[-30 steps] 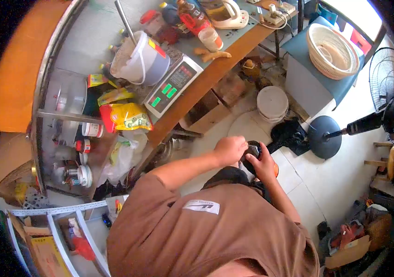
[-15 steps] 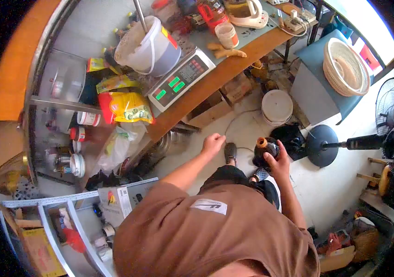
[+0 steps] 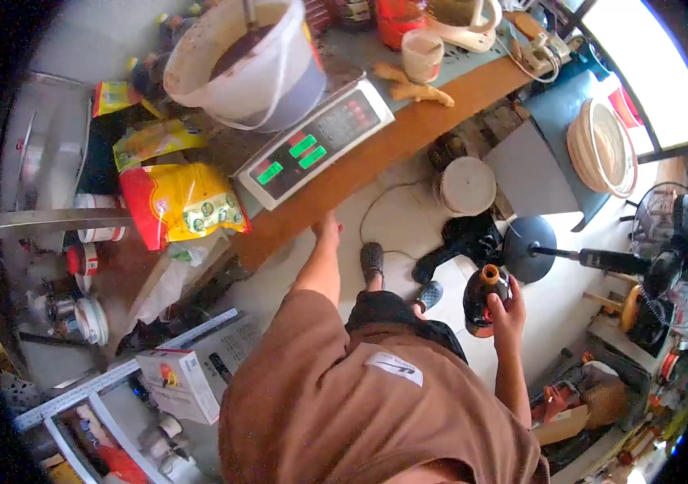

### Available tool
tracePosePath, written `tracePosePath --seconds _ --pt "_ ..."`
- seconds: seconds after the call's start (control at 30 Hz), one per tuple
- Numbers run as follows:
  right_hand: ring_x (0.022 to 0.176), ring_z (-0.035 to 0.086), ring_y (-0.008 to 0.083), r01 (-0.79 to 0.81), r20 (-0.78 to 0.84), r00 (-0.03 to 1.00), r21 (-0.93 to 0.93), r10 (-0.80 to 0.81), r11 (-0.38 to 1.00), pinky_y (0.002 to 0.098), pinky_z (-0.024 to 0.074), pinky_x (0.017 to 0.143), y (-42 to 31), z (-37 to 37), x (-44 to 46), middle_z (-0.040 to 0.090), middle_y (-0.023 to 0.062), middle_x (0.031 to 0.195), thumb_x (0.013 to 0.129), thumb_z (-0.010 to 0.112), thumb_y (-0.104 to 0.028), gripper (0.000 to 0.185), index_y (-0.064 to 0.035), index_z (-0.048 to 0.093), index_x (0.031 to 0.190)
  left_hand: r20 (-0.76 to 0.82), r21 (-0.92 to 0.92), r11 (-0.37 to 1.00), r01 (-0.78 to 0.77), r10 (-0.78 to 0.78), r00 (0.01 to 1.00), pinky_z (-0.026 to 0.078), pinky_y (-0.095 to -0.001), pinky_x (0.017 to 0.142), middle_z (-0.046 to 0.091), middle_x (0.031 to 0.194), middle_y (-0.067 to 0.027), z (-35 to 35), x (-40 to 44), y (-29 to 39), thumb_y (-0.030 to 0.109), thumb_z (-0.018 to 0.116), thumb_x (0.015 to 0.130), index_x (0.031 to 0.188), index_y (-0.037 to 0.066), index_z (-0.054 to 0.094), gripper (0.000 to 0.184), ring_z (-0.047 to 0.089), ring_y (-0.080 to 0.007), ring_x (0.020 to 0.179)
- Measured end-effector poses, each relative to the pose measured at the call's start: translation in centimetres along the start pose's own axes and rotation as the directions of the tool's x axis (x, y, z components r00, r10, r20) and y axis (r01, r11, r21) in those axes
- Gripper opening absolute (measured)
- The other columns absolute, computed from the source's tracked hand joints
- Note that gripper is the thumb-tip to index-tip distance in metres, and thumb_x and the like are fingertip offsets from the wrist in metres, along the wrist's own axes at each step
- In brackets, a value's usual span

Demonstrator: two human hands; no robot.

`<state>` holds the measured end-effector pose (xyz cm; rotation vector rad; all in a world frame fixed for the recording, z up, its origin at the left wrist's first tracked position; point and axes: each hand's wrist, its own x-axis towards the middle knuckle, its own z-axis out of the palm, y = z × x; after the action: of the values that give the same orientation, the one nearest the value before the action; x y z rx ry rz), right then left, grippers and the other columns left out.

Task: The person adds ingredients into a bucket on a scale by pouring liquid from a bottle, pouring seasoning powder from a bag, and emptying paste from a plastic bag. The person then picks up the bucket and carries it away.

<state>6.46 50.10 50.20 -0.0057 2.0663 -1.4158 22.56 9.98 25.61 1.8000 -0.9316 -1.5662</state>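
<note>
My right hand (image 3: 507, 310) is wrapped round a dark, round-bodied bottle (image 3: 479, 305). The bottle's orange-brown mouth faces up towards me, and no cap shows on it. My left hand (image 3: 328, 229) reaches to the front edge of the wooden table (image 3: 299, 202), just below the digital scale (image 3: 320, 143). Its fingers are small and partly hidden, so their pose is unclear. On the scale stands a large white bucket (image 3: 291, 77) with a handle, a metal rod and dark contents inside. A red and yellow bag (image 3: 187, 202) lies left of the scale.
Ginger-like root pieces (image 3: 412, 87) and a small tub (image 3: 422, 55) sit on the table. A lidded white bucket (image 3: 467, 186), a black bag (image 3: 466, 246) and a standing fan (image 3: 529, 246) are on the floor. A cable curves across the tiles. Wicker baskets (image 3: 602, 149) rest at right.
My view has shifted closer to the table. My left hand has moved forward to the table edge. The bottle, still in my right hand, now shows more of its body.
</note>
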Motion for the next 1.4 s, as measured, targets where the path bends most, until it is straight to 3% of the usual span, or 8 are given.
tracePosePath --seconds 0.17,0.27,0.33,0.43,0.63,0.7,0.93,1.4 --pt "0.074 0.056 0.011 0.172 -0.003 0.985 0.165 -0.174 0.971 0.0237 0.0472 0.065 -1.7 3.9 -0.3 0.06 0.0096 0.1 0.084 0.066 -0.014 0.063 0.0018 0.036 0.137 -0.143 -0.382 0.917 0.114 -0.18 0.973 0.047 -0.029 0.043 0.062 0.095 -0.0023 -2.9 1.4 -1.2 0.021 0.064 0.084 0.112 0.016 0.05 0.032 0.053 -0.0149 0.061" --pt "0.073 0.056 0.0105 0.159 0.063 0.983 0.145 -0.17 0.976 0.0235 0.0468 0.065 -2.7 5.2 -0.2 0.059 0.0104 0.1 0.085 0.065 -0.014 0.063 0.0016 0.033 0.138 0.006 -0.215 0.969 0.123 -0.125 0.992 0.047 -0.0313 0.043 0.063 0.095 -0.0025 -5.1 1.3 -1.7 0.021 0.062 0.084 0.112 0.016 0.053 0.03 0.054 -0.0168 0.061" --pt "0.074 0.056 0.0107 0.153 0.083 0.982 0.159 -0.168 0.975 0.0235 0.0468 0.065 -4.4 6.5 -0.3 0.059 0.0102 0.099 0.086 0.064 -0.015 0.064 0.0014 0.032 0.139 0.214 0.444 0.89 0.107 -0.221 0.951 0.047 -0.0337 0.043 0.064 0.087 -0.0033 -7.2 -0.5 -1.4 0.022 0.06 0.085 0.108 0.014 0.059 0.025 0.055 -0.0178 0.058" --pt "0.081 0.057 0.0133 0.191 0.126 0.969 0.159 -0.212 0.969 0.0259 0.0479 0.072 -7.0 7.6 -0.1 0.059 0.0111 0.103 0.085 0.066 -0.017 0.071 0.0009 0.027 0.141 0.381 0.742 0.667 -0.068 -0.336 0.861 0.047 -0.0342 0.042 0.064 0.079 -0.0044 -11.0 -1.9 -3.5 0.023 0.058 0.086 0.1 0.011 0.064 0.02 0.055 -0.0179 0.051" --pt "0.083 0.059 0.0132 0.346 0.242 0.892 0.175 -0.381 0.922 0.0243 0.0491 0.068 -15.1 9.3 -0.8 0.06 0.0107 0.108 0.079 0.063 0.005 0.08 -0.0052 0.02 0.146 0.356 0.881 0.452 -0.143 -0.431 0.829 0.048 -0.0356 0.041 0.065 0.077 -0.0063 -17.8 -3.9 -4.7 0.025 0.06 0.082 0.098 0.009 0.068 0.024 0.055 -0.018 0.048" --pt "0.071 0.054 0.0093 0.452 0.25 0.854 0.075 -0.455 0.889 0.0213 0.0462 0.062 -18.8 9.6 -0.7 0.059 0.0075 0.099 0.08 0.062 0.004 0.074 -0.0036 0.025 0.144 0.335 0.858 0.505 -0.091 -0.417 0.845 0.049 -0.0362 0.042 0.065 0.078 -0.0065 -19.3 -4.2 -4.0 0.026 0.061 0.081 0.097 0.009 0.068 0.024 0.056 -0.0184 0.05" --pt "0.109 0.054 0.0178 0.787 0.386 0.598 -0.114 -0.703 0.607 0.0292 0.0414 0.095 -34.1 13.5 -1.5 0.057 0.0125 0.121 0.087 0.061 -0.009 0.06 0.0013 0.034 0.139 0.289 0.731 0.682 0.02 -0.336 0.896 0.053 -0.0355 0.049 0.068 0.081 -0.0057 -22.0 -3.2 -1.2 0.026 0.059 0.08 0.098 0.009 0.069 0.026 0.061 -0.0201 0.054" --pt "0.088 0.061 0.0141 0.809 0.703 0.578 -0.427 -0.414 0.405 0.0267 0.0496 0.078 -47.8 24.1 1.8 0.065 0.0101 0.097 0.084 0.068 -0.029 0.05 0.0038 0.055 0.119 0.223 0.47 0.861 0.191 -0.326 0.919 0.054 -0.0377 0.046 0.064 0.077 -0.0104 -27.5 -2.3 -8.5 0.028 0.057 0.083 0.094 0.001 0.061 0.029 0.063 -0.0227 0.065"
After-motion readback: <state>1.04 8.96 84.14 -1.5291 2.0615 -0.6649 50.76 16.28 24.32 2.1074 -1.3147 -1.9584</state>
